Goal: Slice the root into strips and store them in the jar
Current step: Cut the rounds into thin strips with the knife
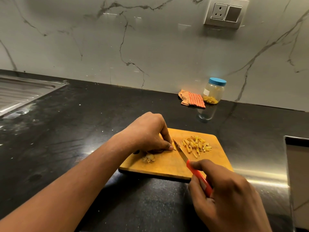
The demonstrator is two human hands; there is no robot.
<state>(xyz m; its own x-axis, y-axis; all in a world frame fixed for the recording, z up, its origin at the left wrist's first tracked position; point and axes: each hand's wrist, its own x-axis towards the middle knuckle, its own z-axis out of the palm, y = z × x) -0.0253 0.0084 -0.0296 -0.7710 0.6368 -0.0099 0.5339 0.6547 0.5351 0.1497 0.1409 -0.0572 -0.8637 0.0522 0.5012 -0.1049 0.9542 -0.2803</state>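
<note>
A wooden cutting board [168, 166] lies on the black counter. My left hand [147, 133] presses a small piece of yellow root [173, 147] onto the board, fingertips bent over it so most of it is hidden. My right hand [229, 196] grips a knife [181, 152] by its orange handle, and the blade rests right beside the left fingertips. A pile of cut yellow strips [196, 144] lies on the board to the right of the blade. Scraps of peel [148, 158] sit near the board's left edge. A clear jar [213, 92] with a blue lid stands by the wall, strips at its bottom.
An orange checked cloth [192, 98] lies just left of the jar. A steel sink drainboard [21, 92] fills the far left. A steel-edged recess [296, 164] borders the counter at the right. A wall socket [225, 13] is on the marble backsplash.
</note>
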